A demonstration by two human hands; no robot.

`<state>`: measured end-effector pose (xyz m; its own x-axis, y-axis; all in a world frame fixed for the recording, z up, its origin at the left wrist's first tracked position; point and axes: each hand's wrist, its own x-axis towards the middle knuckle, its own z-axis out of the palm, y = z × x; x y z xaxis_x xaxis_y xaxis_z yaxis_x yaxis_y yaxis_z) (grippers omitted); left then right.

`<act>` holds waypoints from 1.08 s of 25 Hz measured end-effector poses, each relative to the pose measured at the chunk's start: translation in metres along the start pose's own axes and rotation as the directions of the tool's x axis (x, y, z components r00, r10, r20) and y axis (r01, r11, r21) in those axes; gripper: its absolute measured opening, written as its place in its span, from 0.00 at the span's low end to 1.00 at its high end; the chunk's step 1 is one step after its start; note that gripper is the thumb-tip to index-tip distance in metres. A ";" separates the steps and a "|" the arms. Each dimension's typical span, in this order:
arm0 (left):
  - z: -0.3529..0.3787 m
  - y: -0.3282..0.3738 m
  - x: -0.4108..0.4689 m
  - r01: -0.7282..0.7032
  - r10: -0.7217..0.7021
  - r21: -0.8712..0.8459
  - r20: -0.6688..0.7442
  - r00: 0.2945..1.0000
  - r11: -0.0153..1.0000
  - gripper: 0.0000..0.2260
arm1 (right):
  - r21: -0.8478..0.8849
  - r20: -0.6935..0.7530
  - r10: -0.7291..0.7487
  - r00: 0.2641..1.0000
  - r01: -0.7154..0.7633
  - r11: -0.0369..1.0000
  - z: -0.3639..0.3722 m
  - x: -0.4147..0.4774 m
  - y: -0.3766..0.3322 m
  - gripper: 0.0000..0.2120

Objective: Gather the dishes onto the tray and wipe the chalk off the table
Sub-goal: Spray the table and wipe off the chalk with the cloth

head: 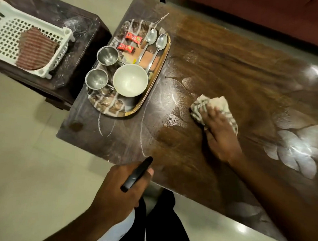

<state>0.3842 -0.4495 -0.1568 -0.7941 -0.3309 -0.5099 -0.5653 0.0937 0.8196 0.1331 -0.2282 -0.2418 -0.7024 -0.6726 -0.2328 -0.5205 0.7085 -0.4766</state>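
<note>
A patterned oval tray (158, 65) lies on the left part of the dark wooden table (231, 68). On it stand a white bowl (130, 80), two steel cups (107, 55) (96, 79), two spoons (151, 44) (159, 46) and two red sweet wrappers (133, 37). My right hand (221, 134) presses a striped cloth (210, 106) flat on the table's middle. White chalk lines (144, 130) and smears remain on the wood near the tray. My left hand (121, 184) grips a black pen-like object (137, 173) at the table's near edge.
A lower dark side table (80, 29) stands to the left with a white plastic basket (52, 63) holding a folded striped brown cloth (35, 51). A small dark round thing (76, 125) sits near the table's left corner. Pale tiled floor surrounds the tables.
</note>
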 end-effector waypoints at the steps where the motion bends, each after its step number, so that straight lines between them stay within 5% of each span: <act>1: 0.001 -0.003 -0.006 0.007 -0.007 0.002 0.005 1.000 1.000 0.23 | -0.019 0.084 -0.111 0.990 0.113 0.993 0.015 -0.024 -0.018 0.30; 3: 0.002 -0.008 -0.017 0.034 -0.034 -0.020 0.005 0.999 0.999 0.24 | -0.009 0.299 -0.389 0.871 0.411 0.912 0.048 -0.071 -0.060 0.32; 5: -0.001 -0.009 -0.024 0.032 -0.032 -0.034 -0.006 0.999 0.999 0.23 | 0.024 0.482 -0.621 0.618 0.700 0.714 0.057 -0.074 -0.077 0.36; 6: -0.004 -0.009 -0.026 0.023 -0.023 -0.033 -0.013 1.000 0.999 0.23 | 0.035 0.506 -0.667 0.547 0.760 0.649 0.051 -0.054 -0.075 0.37; 7: -0.007 -0.010 -0.026 0.017 -0.017 -0.029 -0.023 1.000 0.999 0.22 | -0.007 0.493 -0.647 0.582 0.746 0.666 0.042 -0.024 -0.072 0.37; 10: -0.015 -0.013 -0.028 0.003 -0.006 -0.032 -0.082 0.997 0.999 0.19 | -0.152 0.234 -0.321 0.918 0.361 0.920 0.007 0.077 -0.057 0.35; 12: -0.020 -0.013 -0.029 0.013 -0.021 -0.069 -0.114 0.993 0.998 0.19 | -0.125 0.060 -0.084 0.995 0.091 0.988 -0.008 0.123 -0.052 0.33; 16: -0.030 -0.010 -0.029 0.026 -0.038 -0.099 -0.124 0.992 0.995 0.20 | -0.052 -0.082 0.050 0.995 -0.055 0.997 0.025 0.096 -0.087 0.32; 18: -0.032 -0.007 -0.027 0.019 -0.031 -0.101 -0.113 0.993 0.995 0.21 | -0.053 0.035 -0.141 0.989 0.142 0.988 0.061 0.034 -0.111 0.30; 21: -0.032 -0.001 -0.019 -0.018 0.009 -0.078 -0.122 0.992 0.997 0.17 | -0.015 0.342 -0.521 0.782 0.559 0.829 0.099 -0.051 -0.127 0.30; 23: -0.031 0.003 -0.015 -0.054 0.046 -0.060 -0.131 0.990 0.997 0.15 | -0.031 0.398 -0.570 0.718 0.632 0.774 0.094 -0.070 -0.110 0.34; 27: -0.030 0.010 -0.008 -0.069 0.066 -0.035 -0.102 0.993 0.997 0.14 | -0.067 0.140 -0.166 0.976 0.176 0.982 0.048 -0.084 -0.041 0.31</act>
<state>0.3917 -0.4740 -0.1364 -0.8026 -0.4179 -0.4258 -0.5007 0.0838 0.8615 0.2369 -0.2108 -0.2433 -0.5313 -0.8040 -0.2670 -0.6675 0.5914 -0.4525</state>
